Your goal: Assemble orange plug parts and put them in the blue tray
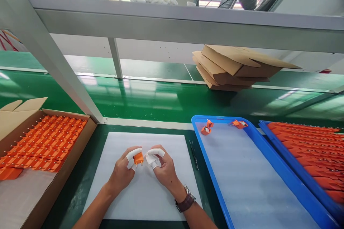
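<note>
My left hand [124, 169] holds an orange plug piece [138, 158] between its thumb and fingers, with two metal pins pointing down. Close beside it on the right, my right hand [163, 166] has its fingers pinched together around a crumpled-looking white material that I cannot make out clearly. White covers wrap fingertips of both hands, and a watch is on my right wrist. Both hands are above a white sheet [150, 200] on the dark green table.
At left, a cardboard box [76, 143] holds rows of orange pieces. A blue tray [215, 182] at right has two orange pieces; another blue tray [298, 164] is full of them. A dark thin tool [194, 154] lies beside the sheet. Folded cardboard [231, 66] sits behind.
</note>
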A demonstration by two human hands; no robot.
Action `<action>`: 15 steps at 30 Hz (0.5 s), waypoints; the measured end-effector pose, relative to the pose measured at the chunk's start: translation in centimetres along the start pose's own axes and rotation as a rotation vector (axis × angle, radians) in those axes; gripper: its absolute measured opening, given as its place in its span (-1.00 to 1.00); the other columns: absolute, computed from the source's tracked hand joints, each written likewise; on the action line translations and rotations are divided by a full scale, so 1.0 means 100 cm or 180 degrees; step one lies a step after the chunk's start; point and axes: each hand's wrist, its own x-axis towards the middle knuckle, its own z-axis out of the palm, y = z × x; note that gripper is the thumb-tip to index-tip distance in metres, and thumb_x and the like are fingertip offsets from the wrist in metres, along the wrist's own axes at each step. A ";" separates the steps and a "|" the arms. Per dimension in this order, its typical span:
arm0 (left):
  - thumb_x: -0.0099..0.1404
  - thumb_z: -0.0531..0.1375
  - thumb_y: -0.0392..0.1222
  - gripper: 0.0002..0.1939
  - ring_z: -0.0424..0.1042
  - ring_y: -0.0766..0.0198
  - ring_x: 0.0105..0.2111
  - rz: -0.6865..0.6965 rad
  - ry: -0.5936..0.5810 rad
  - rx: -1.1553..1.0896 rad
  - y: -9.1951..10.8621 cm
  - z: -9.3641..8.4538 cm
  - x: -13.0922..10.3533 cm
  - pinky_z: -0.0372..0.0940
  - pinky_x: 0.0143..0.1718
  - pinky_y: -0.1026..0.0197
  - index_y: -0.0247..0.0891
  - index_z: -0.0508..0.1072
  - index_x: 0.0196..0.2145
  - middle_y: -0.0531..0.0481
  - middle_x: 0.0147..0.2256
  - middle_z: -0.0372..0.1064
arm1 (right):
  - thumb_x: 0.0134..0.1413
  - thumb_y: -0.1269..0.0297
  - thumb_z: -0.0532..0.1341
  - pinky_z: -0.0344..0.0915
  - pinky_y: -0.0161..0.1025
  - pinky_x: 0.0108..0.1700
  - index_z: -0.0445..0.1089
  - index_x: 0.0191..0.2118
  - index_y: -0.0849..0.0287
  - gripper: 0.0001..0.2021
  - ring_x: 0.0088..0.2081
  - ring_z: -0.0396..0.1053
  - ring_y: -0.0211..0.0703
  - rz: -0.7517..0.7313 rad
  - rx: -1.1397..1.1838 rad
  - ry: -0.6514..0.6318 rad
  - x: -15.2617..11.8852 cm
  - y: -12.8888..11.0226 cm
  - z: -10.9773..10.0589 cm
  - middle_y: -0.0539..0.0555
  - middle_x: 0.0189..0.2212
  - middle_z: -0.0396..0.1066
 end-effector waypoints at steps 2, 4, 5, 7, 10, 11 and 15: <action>0.16 -0.01 -0.59 -0.27 0.39 0.11 0.18 0.0057 -0.0027 -0.0017 0.000 0.001 0.000 0.45 0.13 -0.05 -0.06 0.33 0.22 -0.07 0.15 0.38 | 0.22 0.37 0.22 0.47 -0.17 -0.19 0.45 -0.11 0.06 -0.85 -0.23 0.42 -0.11 -0.0005 0.0012 -0.0041 0.000 -0.001 0.001 0.08 -0.24 0.42; 0.15 -0.02 -0.60 -0.25 0.39 0.10 0.18 0.0097 -0.0050 -0.0039 0.001 0.001 0.000 0.46 0.11 -0.03 -0.06 0.33 0.22 -0.07 0.15 0.38 | 0.22 0.37 0.21 0.47 -0.17 -0.19 0.45 -0.06 0.05 -0.80 -0.23 0.42 -0.11 -0.0027 0.0040 -0.0189 -0.001 0.000 0.001 0.07 -0.23 0.44; 0.15 -0.02 -0.61 -0.25 0.39 0.10 0.17 0.0120 -0.0064 -0.0049 0.003 0.001 0.001 0.47 0.09 -0.02 -0.06 0.33 0.22 -0.08 0.14 0.38 | 0.22 0.38 0.20 0.47 -0.18 -0.19 0.46 -0.06 0.05 -0.80 -0.23 0.43 -0.12 -0.0048 0.0030 -0.0265 -0.001 0.002 0.001 0.07 -0.23 0.45; 0.19 0.01 -0.59 -0.28 0.41 0.08 0.14 0.0151 -0.0083 -0.0054 0.005 0.001 0.002 0.49 0.05 -0.02 -0.05 0.32 0.23 -0.09 0.13 0.39 | 0.21 0.39 0.19 0.45 -0.19 -0.20 0.48 -0.10 0.05 -0.81 -0.23 0.43 -0.12 -0.0072 -0.0082 -0.0294 -0.001 0.005 0.000 0.06 -0.22 0.45; 0.30 0.14 -0.48 -0.42 0.44 0.05 0.05 0.0199 -0.0014 0.0113 0.009 0.000 0.005 0.48 0.00 -0.03 -0.04 0.34 0.20 -0.09 0.03 0.44 | 0.21 0.40 0.19 0.43 -0.18 -0.16 0.48 -0.13 0.07 -0.83 -0.21 0.44 -0.11 0.0021 -0.0350 -0.0058 0.000 0.011 -0.005 0.07 -0.22 0.45; 0.31 0.19 -0.43 -0.47 0.44 0.05 0.02 0.0197 0.0015 0.0221 0.009 0.000 0.006 0.47 -0.01 -0.04 -0.04 0.35 0.18 -0.09 -0.01 0.45 | 0.21 0.40 0.19 0.43 -0.18 -0.14 0.47 -0.13 0.07 -0.84 -0.20 0.44 -0.11 0.0064 -0.0384 0.0027 0.001 0.012 -0.007 0.08 -0.21 0.44; 0.33 0.24 -0.34 -0.53 0.42 0.05 -0.09 0.0042 0.0015 0.0575 0.008 -0.002 0.008 0.45 -0.09 -0.05 -0.06 0.37 0.16 -0.10 -0.10 0.42 | 0.22 0.41 0.16 0.45 -0.18 -0.15 0.41 -0.07 0.08 -0.80 -0.19 0.44 -0.11 0.0265 -0.0142 0.0182 0.003 0.015 -0.013 0.09 -0.18 0.40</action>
